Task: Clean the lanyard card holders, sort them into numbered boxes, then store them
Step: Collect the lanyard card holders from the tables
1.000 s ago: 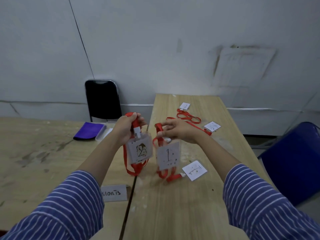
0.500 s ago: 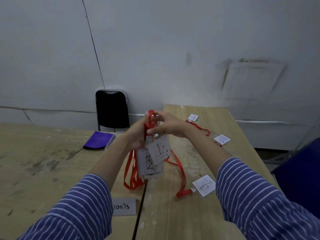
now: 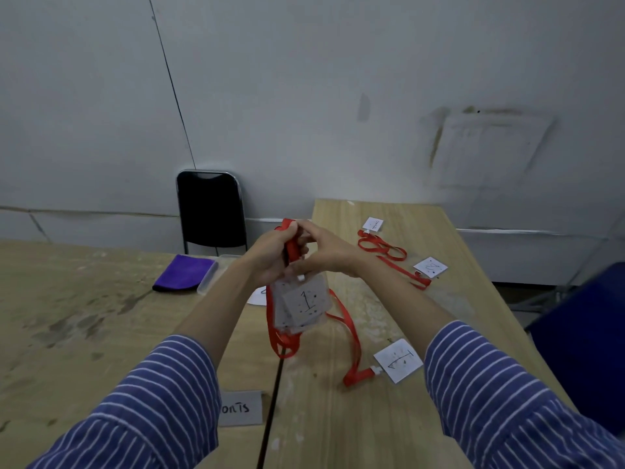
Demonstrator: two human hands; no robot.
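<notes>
The left hand (image 3: 270, 255) and the right hand (image 3: 324, 252) meet above the seam between two wooden tables, both with fingers curled around a bunch of red straps (image 3: 291, 247). Two card holders (image 3: 301, 304) hang from that bunch, stacked one in front of the other. The front holder is clear plastic over a white card marked "1" with small dark specks; the rear one is mostly hidden. Red strap loops hang below the holders and one strap trails right onto the right table (image 3: 338, 418), ending at a third card holder (image 3: 399, 360) that lies flat, near the right sleeve. Farther back on the same table lie a coiled red strap (image 3: 382, 247) and two more white cards (image 3: 430, 267). On the left table (image 3: 67, 333) rest a folded purple cloth (image 3: 184, 272), a clear box (image 3: 211, 274) just right of it, and a grey label (image 3: 240, 407) at the near edge.
</notes>
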